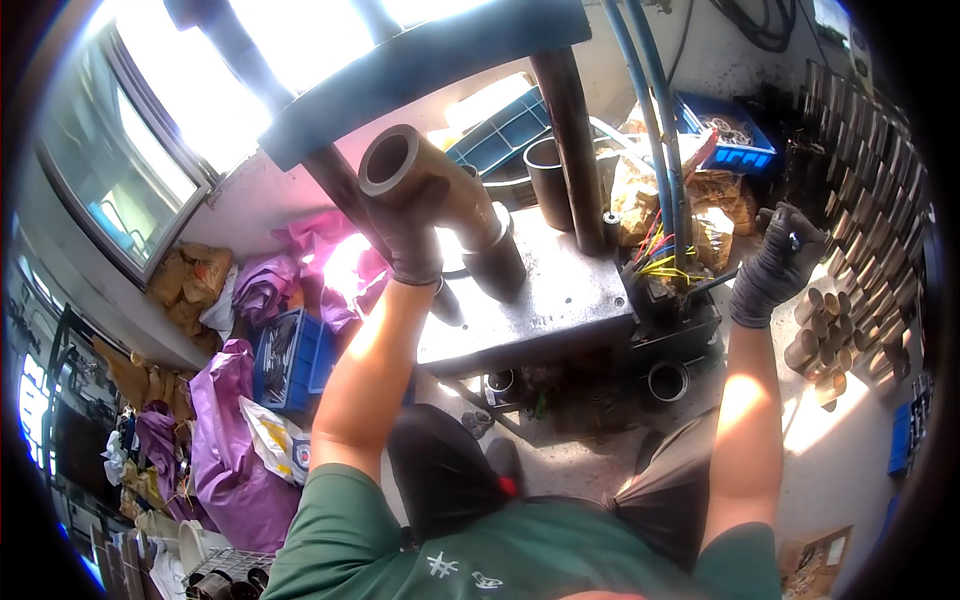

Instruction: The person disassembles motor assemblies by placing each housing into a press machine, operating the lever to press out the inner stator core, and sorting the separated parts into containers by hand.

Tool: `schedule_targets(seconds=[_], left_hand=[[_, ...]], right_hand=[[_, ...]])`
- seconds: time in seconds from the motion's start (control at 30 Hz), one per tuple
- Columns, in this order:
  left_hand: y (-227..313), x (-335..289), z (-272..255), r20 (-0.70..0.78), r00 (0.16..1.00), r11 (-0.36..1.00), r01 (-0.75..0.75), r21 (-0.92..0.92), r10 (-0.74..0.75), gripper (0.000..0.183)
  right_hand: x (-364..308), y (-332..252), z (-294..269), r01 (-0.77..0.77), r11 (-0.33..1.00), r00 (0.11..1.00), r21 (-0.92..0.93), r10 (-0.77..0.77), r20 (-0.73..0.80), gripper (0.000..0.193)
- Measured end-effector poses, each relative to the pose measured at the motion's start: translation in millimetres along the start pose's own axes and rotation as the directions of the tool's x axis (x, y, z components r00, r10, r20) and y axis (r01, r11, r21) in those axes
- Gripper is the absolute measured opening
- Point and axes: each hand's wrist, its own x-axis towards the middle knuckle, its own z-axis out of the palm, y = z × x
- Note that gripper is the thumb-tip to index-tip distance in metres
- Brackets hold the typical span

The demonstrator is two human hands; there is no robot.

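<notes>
My left hand [408, 240], in a dark glove, is closed around a thick-walled metal tube [425, 172]. It holds the tube tilted above the press table, with the open end up and to the left. Just right of that hand, a dark metal cylinder [496, 268] stands on the steel press table [575, 300]; the raised tube partly hides its top. Out to the right, my gloved right hand [782, 262] makes a fist around a thin dark lever [712, 284] that runs from beside the press. Behind, another dark tube [547, 185] stands open end up.
The press's blue crossbeam [430, 75] and dark columns [572, 150] frame the table. Blue hoses [655, 130] hang at its right. Many metal tubes [860, 210] are stacked far right. Purple sacks [235, 440] and a blue crate [283, 360] lie left. A ring [667, 381] sits below the table.
</notes>
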Motion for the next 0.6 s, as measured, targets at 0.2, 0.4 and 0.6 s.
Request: schedule_targets(seconds=[0.2, 0.4, 0.6], left_hand=[[-46.1, 57.9, -4.4, 0.129, 0.990, 0.989, -0.068, 0.133, 0.051, 0.036], [-83.4, 74.5, -0.3, 0.026, 0.987, 0.963, 0.148, 0.225, -0.158, 0.027], [-94.1, 61.9, -1.0, -0.010, 0.966, 0.964, 0.260, 0.061, -0.260, 0.036]], right_hand=[[2.1, -2.5, -3.0, -0.016, 1.000, 1.000, 0.016, 0.016, 0.025, 0.009], [-1.1, -0.7, -3.2, -0.099, 0.990, 0.995, 0.099, 0.097, 0.022, 0.021], [0.3, -0.1, -4.0, -0.093, 0.984, 0.995, 0.154, 0.089, 0.038, 0.035]])
